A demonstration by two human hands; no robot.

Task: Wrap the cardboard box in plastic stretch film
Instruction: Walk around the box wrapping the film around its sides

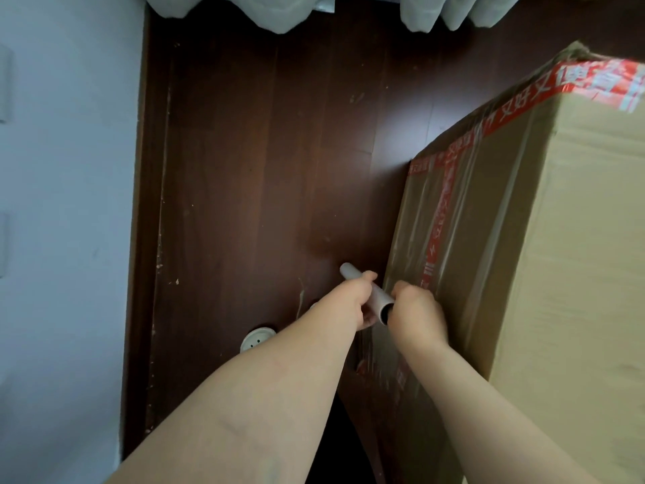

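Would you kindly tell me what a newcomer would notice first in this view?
The big brown cardboard box with red printed tape fills the right side, its left face glossy with clear film. At centre, the left hand and right hand grip a pale grey film roll beside that face, above the dark wooden floor.

The cardboard box (576,274) stands on the floor's (261,169) right side. The wall (62,204) runs along its left edge, and curtains (436,12) hang at its far edge. The film roll (350,273) sits just beside the box's left face, between the left hand (352,298) and the right hand (415,312).
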